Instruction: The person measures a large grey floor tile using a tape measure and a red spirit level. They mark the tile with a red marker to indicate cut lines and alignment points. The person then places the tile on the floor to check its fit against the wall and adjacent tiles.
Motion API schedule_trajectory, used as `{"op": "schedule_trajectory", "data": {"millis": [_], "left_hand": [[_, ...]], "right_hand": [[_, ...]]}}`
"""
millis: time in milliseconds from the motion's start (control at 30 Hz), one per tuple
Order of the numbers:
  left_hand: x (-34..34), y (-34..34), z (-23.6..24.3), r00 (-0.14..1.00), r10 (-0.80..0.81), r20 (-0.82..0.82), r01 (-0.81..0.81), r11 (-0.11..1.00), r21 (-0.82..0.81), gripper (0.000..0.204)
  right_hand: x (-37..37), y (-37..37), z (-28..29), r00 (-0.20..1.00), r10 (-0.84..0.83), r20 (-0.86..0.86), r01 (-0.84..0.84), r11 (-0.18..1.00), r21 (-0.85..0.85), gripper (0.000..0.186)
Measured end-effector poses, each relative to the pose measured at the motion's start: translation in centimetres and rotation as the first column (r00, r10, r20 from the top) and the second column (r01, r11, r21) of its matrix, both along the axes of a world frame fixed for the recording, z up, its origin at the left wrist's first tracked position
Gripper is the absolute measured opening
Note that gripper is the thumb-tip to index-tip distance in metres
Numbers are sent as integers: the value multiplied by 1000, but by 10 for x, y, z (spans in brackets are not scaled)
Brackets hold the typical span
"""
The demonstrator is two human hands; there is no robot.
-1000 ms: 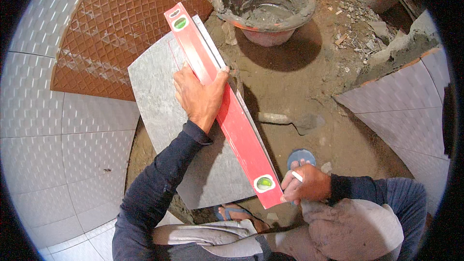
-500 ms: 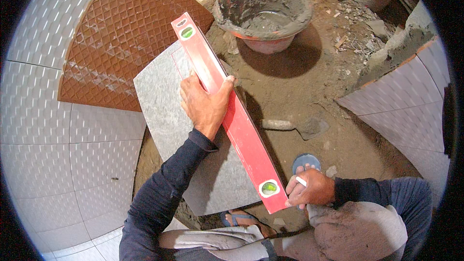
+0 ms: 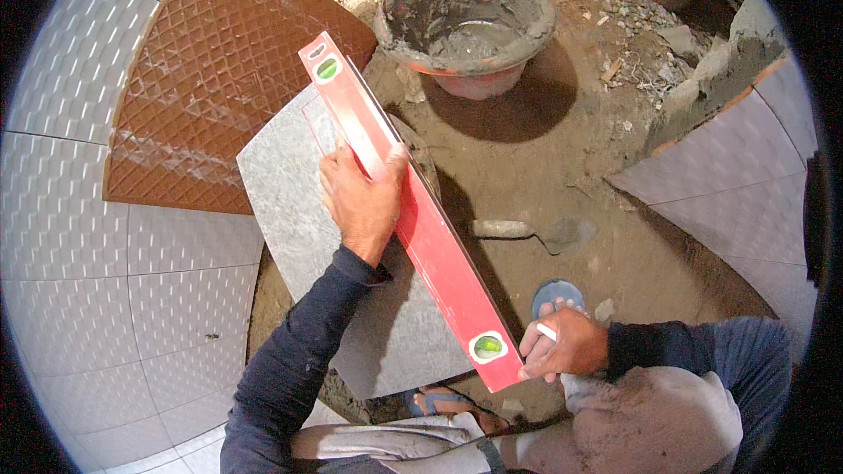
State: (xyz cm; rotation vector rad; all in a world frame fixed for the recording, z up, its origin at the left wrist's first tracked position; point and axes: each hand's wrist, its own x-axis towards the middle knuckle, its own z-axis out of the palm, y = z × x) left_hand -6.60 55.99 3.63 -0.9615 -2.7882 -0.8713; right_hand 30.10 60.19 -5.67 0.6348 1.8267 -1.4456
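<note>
A red spirit level (image 3: 439,259) with green vials lies slantwise along the right part of a grey tile (image 3: 294,167). My left hand (image 3: 362,202) is closed round the level's middle, the thumb over its right edge and the fingers on its left. In my right hand (image 3: 562,347) is a slim white pen-like stick (image 3: 546,332), its tip hidden by the fingers. That hand's fingertips touch or nearly touch the level's near end. A thin red outline shows on the tile's far part, next to the level.
Right of the level, a trowel (image 3: 500,228) lies on the sandy ground. Beyond stands a mortar-caked bucket (image 3: 492,79). A brown ridged tile back (image 3: 237,79) rests over white textured tiles (image 3: 66,211). Rubble (image 3: 645,61) and pale wall tiles (image 3: 729,175) are at right; my sandalled feet are below.
The whole view has shifted slightly. My left hand and the level's far end sit a little farther left and nearer. My right hand keeps its place and its hold on the white stick.
</note>
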Motion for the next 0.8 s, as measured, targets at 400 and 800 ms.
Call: {"op": "schedule_trajectory", "data": {"millis": [400,800], "left_hand": [[-18,-9,-10,984,-135,118,125,988,86,59],[-16,-1,-6,889,-320,328,190,909,371,27]], "right_hand": [[3,1,22,996,-4,-94,5,1000,10,43],[-15,23,51,996,-21,-86,8,988,-151,59]]}}
